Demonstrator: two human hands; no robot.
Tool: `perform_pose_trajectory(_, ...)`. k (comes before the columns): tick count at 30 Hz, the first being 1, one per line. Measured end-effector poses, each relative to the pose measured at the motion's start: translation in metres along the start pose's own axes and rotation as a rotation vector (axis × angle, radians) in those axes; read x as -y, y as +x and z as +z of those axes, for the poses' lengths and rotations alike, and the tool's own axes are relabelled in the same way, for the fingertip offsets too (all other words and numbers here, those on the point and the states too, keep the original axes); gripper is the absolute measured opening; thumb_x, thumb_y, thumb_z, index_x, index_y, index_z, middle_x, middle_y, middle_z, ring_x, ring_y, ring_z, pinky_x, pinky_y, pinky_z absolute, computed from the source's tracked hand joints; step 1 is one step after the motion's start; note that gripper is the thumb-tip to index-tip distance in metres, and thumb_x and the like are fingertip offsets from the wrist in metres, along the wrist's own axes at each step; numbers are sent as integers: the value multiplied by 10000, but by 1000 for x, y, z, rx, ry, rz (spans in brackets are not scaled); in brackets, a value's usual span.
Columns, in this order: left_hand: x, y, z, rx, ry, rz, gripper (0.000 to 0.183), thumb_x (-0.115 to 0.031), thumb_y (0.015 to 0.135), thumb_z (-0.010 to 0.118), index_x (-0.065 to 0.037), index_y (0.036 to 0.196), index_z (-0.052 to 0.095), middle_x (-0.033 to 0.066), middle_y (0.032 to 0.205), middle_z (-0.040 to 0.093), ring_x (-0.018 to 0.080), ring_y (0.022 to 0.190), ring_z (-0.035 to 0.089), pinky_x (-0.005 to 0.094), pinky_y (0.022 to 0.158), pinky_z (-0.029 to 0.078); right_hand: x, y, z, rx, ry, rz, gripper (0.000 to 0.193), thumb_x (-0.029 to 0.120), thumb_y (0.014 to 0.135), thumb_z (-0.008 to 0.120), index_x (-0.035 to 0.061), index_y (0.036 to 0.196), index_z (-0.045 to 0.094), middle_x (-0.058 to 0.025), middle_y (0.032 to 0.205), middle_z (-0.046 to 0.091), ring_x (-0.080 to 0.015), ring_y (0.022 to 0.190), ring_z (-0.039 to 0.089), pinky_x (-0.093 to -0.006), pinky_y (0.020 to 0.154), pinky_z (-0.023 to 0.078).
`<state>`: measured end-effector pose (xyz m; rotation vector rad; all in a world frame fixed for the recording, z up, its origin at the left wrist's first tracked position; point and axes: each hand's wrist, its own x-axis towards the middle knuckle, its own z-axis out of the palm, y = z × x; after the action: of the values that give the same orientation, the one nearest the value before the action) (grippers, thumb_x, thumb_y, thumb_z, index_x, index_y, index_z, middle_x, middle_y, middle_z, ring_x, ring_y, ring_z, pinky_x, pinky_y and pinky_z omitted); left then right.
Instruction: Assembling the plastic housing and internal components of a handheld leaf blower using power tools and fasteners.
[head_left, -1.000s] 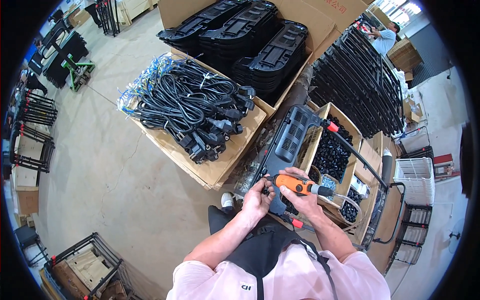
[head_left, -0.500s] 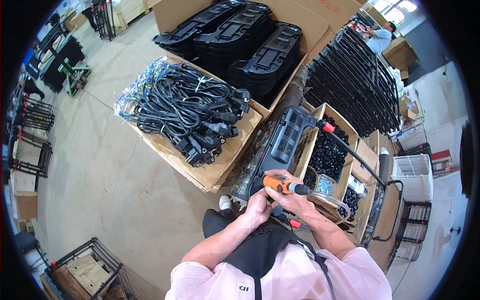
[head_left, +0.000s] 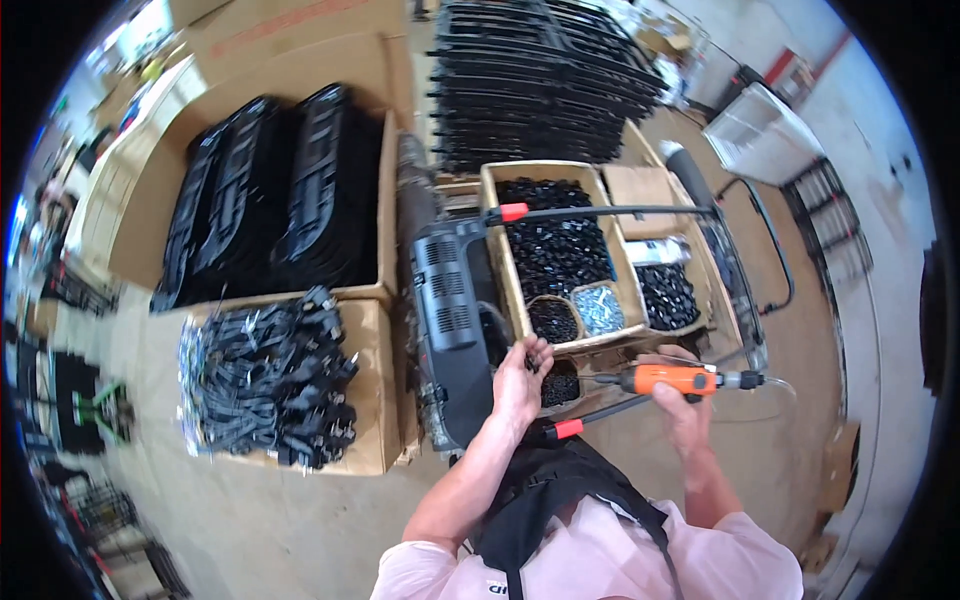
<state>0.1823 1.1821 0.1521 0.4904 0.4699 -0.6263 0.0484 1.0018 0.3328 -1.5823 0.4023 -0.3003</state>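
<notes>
My right hand (head_left: 687,420) is wrapped around an orange electric screwdriver (head_left: 672,379), its bit pointing left over the near side of the parts boxes. A hose or cable trails from the tool's rear end. My left hand (head_left: 520,385) is at the near left corner of the wooden parts box (head_left: 490,215), fingers curled together; whatever they hold is too small to make out. Close to its fingertips is a small tub of dark screws (head_left: 558,388). Left of that hand lies a black vented plastic housing (head_left: 447,300), attached to black tubes with red clips (head_left: 513,212).
Black plastic parts fill the large box compartment, beside silver screws (head_left: 600,310) and dark screws. To the left, bundled power cords (head_left: 270,380) lie on a carton, behind which stands a carton of stacked black panels (head_left: 320,180). Black frames (head_left: 540,90) are stacked at the back.
My view has turned right. My hands have separated: the right has carried the screwdriver away from the housing to the right, and the left has moved toward the screw tubs.
</notes>
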Motion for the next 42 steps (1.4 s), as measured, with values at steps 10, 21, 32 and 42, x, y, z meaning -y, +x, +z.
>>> perform_pose_trajectory(10, 21, 70, 34, 42, 774, 179, 709, -533, 1126, 428, -71, 1655, 333, 169, 1672, 396, 294, 1560, 354, 442, 1273, 259, -53, -93, -145, -504, 192, 111, 628, 148, 885, 754, 33, 1449, 503, -175, 1283, 691, -308, 1226, 669, -493, 1078, 517)
perform_pose_trajectory(21, 93, -37, 31, 242, 2250, -122, 572, -548, 1085, 444, -79, 1228, 738, 259, 1144, 746, 429, 1105, 720, 531, 971, 558, -373, -18, -197, -664, 896, 710, 383, 302, 979, 737, 100, 1270, 590, -90, 1242, 697, -274, 1201, 666, -529, 990, 554)
perform_pose_trajectory(32, 115, -34, 59, -165, 2328, -176, 621, -568, 1073, 448, -52, 1048, 792, 270, 995, 765, 450, 990, 745, 552, 923, 583, -416, 60, -165, 127, 674, 1083, 357, 372, 1082, 558, 28, 1048, 648, -112, 931, 736, -230, 809, 729, -355, 691, 608)
perform_pose_trajectory(42, 111, -45, 60, -211, 2299, -199, 592, -531, 1076, 436, -43, 1076, 771, 236, 1009, 777, 420, 983, 755, 532, 919, 589, -112, 140, -213, 1379, -404, 253, 299, 275, 949, 723, 32, 1104, 803, -53, 959, 798, -150, 838, 731, -321, 779, 584)
